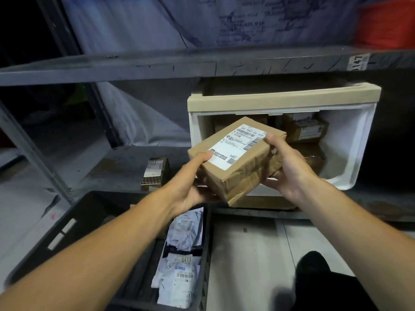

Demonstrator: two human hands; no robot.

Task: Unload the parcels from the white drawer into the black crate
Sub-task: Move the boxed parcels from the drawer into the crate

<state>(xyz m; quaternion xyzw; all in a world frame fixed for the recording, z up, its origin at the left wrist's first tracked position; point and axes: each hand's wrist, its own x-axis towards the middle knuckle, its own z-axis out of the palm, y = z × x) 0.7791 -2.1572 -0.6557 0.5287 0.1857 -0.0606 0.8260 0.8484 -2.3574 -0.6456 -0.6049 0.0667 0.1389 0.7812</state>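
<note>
The drawer (350,140) sits on the shelf (107,167) at 1 o'clock; the crate (74,223) (holding parcels (184,248)) lies below at 7 o'clock.

Two bare hands, left hand (190,187) and right hand (289,167). One white plastic drawer (359,140), one black plastic crate (74,218). One brown cardboard parcel with white label (235,160) held; at least two brown parcels (303,129) in the drawer; one small brown parcel (156,170) on the one grey metal shelf (112,173); several white plastic mailer bags (186,230) in the crate.

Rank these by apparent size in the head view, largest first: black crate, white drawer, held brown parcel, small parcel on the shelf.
1. black crate
2. white drawer
3. held brown parcel, nearer the camera, so it looks enlarged
4. small parcel on the shelf
</note>
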